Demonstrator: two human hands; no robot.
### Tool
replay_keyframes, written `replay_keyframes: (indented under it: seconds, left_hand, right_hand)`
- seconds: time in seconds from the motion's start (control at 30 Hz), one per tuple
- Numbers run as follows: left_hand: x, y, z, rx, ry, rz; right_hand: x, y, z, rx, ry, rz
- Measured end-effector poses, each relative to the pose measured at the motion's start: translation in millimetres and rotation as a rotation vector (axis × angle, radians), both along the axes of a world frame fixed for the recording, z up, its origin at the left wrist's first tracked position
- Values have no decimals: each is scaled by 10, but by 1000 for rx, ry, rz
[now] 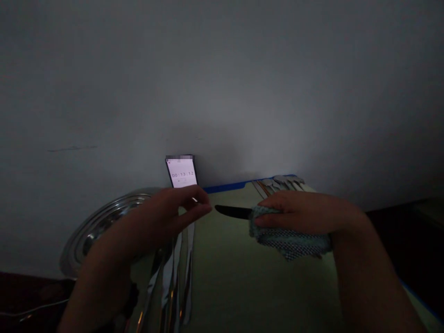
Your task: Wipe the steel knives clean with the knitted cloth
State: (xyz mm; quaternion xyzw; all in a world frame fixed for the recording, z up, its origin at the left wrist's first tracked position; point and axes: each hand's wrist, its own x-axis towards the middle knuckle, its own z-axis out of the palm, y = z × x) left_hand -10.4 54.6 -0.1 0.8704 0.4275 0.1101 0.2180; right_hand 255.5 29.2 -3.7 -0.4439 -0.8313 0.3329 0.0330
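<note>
My right hand (294,210) is closed around a blue-green checked cloth (294,243). Out of the cloth sticks the dark blade of a table knife (233,212), pointing left and lying about level; its handle is hidden in the cloth and fingers. Just left of the blade's tip is my left hand (183,208), thumb and fingertips pinched together. A small gap separates them from the tip, and nothing shows between them. Below my left hand, several table knives (176,259) lie side by side on the pale green tabletop (243,286), partly hidden by my forearm.
A round shiny metal tray (83,231) stands at the left, partly behind my left arm. A lit phone (182,172) showing a timer leans against the grey wall (222,83). Several spoons (277,181) lie at the table's back right, near its blue edge (225,187).
</note>
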Motion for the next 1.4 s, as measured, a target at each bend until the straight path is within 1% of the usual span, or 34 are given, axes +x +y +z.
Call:
replay_keyframes:
  seconds: [0.07, 0.23, 0.37, 0.53, 0.73, 0.8, 0.97, 1.1, 1.2, 1.27, 1.4]
  left_hand:
    - [-29, 4, -15, 10, -44, 9]
    - [11, -17, -26, 37, -103, -48]
    - [89, -32, -16, 62, -57, -69]
    - [207, -52, -46, 68, 25, -66]
    - [304, -99, -63, 61, 56, -59]
    - [332, -123, -59, 68, 62, -72]
    - [384, -179, -29, 18, 98, -225]
    - [344, -186, 12, -35, 93, -222]
    - [261, -164, 34, -75, 93, -209]
    - [173, -128, 36, -73, 83, -192]
    - [-39, -20, 16, -11, 45, -129]
  right_hand:
    - [4, -5, 6, 2, 6, -3]
    - [-31, -25, 35, 23, -10, -19]
    - [-51, -50, 57, 19, -31, -14]
    - [-100, -74, 56, 52, -62, -38]
    - [-170, -85, 39, 63, -115, -48]
    - [-188, -78, 30, 68, -97, -29]
    - [-242, -38, -2, -4, 2, 112]
    - [-284, -6, -13, -8, 16, 115]
    - [-276, 12, -9, -43, 33, 119]
    - [-221, 17, -4, -50, 26, 90]
    - [-15, 16, -4, -29, 15, -24]
